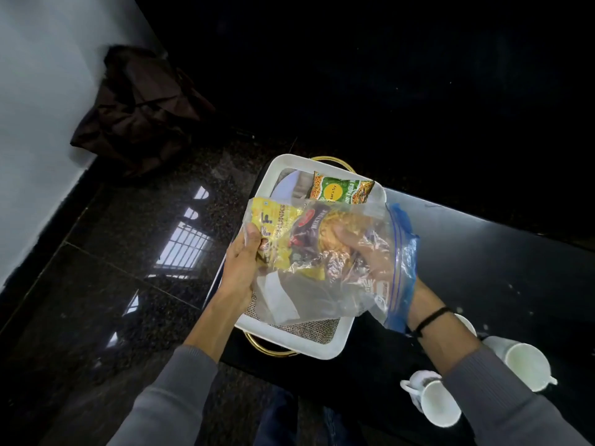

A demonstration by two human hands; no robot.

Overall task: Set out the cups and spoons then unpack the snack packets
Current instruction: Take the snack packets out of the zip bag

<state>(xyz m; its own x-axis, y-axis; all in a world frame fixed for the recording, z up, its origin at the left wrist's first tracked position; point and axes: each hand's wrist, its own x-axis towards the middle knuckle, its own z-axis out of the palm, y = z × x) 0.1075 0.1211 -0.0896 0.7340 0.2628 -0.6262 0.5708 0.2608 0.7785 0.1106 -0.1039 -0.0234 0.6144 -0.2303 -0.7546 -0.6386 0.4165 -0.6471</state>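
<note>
head | left fingers (252, 231) grip zip bag (322, 294) | right fingers (344, 235) inside, gripping packet (309, 233) | tray (325, 350) beneath | cups (523, 365) right

A white wall (32, 123) fills the left side, edged at its foot by a black skirting (48, 226). The floor (96, 317) is polished dark speckled stone, and it mirrors a bright barred window (186, 243). A crumpled dark brown cloth (138, 107) lies heaped on the floor against the wall. A black table (483, 259) stands at the right. The far part of the room lies in deep shadow.
</note>
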